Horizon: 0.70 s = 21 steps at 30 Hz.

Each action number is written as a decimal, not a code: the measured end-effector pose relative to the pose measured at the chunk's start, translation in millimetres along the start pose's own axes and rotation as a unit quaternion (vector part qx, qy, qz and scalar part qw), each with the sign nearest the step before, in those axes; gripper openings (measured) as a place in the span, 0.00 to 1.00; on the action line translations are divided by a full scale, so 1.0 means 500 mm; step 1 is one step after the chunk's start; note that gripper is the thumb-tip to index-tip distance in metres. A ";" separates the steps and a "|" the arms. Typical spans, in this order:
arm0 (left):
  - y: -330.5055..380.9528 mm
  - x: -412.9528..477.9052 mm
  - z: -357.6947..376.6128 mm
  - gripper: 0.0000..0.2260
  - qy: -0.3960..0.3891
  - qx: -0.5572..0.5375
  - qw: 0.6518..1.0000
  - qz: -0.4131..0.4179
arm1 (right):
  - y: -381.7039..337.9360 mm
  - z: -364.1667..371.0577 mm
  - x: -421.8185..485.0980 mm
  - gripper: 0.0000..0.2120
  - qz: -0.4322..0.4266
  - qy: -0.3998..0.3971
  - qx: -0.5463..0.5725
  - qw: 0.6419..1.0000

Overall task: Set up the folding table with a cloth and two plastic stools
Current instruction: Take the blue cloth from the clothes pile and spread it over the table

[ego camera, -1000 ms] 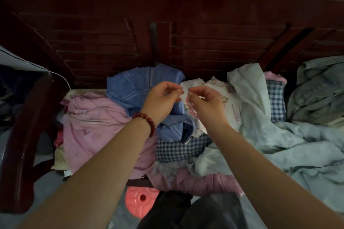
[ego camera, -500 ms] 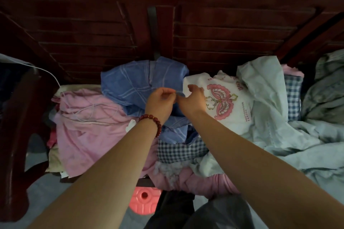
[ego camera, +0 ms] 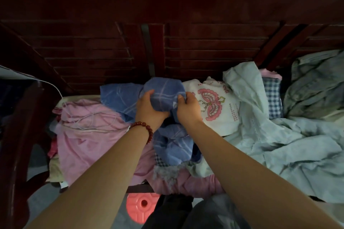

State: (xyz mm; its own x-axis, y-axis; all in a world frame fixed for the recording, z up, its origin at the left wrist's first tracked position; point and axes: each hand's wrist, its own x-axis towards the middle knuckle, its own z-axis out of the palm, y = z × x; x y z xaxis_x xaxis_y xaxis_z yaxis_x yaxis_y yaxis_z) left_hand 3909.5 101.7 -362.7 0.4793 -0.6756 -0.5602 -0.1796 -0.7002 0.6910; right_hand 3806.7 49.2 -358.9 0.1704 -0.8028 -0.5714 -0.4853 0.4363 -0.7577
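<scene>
Blue plaid woven cloth (ego camera: 163,95), soft, bunched: fingers of left hand (ego camera: 149,108) and right hand (ego camera: 188,108) curl round it. Just right of the fingers: white butterfly-print fabric (ego camera: 214,106). Previously a fingertip pinch; now a full grip.

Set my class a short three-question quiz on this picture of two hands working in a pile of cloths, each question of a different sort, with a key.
1. True or false: the left hand and the right hand both grip the blue checked cloth.
2. Which wrist wears the red bead bracelet? A left, B right, C neither.
3. Fill in: the white cloth beside the right hand bears a pink ____ print.
Key: 1 true; 2 A; 3 butterfly.
</scene>
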 end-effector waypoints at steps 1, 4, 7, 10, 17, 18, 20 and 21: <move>0.009 -0.012 0.000 0.42 -0.017 0.008 1.000 0.015 | -0.006 -0.007 -0.010 0.09 0.005 0.000 0.008 1.000; 0.041 -0.047 0.014 0.45 -0.057 0.045 0.996 0.057 | -0.018 -0.028 -0.034 0.07 0.006 0.002 0.010 1.000; 0.053 -0.075 0.041 0.47 -0.047 0.131 0.987 0.076 | -0.024 -0.059 -0.060 0.07 0.014 -0.006 0.014 1.000; 0.061 -0.101 0.060 0.45 -0.058 0.167 0.982 0.072 | -0.032 -0.093 -0.088 0.11 0.031 -0.033 0.018 0.999; 0.113 -0.199 0.115 0.26 -0.134 0.144 0.971 0.139 | -0.013 -0.181 -0.149 0.15 0.056 0.031 0.074 0.995; 0.122 -0.208 0.127 0.21 -0.141 0.173 0.963 0.150 | -0.004 -0.197 -0.160 0.17 0.041 0.036 0.088 0.995; 0.139 -0.225 0.151 0.11 -0.149 0.210 0.951 0.169 | 0.009 -0.235 -0.187 0.19 0.026 0.054 0.109 0.992; 0.148 -0.235 0.162 0.09 -0.147 0.211 0.950 0.175 | 0.016 -0.254 -0.201 0.19 0.022 0.063 0.123 0.990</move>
State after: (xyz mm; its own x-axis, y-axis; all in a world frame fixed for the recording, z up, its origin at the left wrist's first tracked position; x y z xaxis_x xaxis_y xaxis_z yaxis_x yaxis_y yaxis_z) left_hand 3770.2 110.6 -283.0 0.0768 -0.8755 -0.4771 -0.6417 -0.4096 0.6484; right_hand 3676.8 81.6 -267.8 0.0376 -0.8190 -0.5726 -0.2635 0.5446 -0.7963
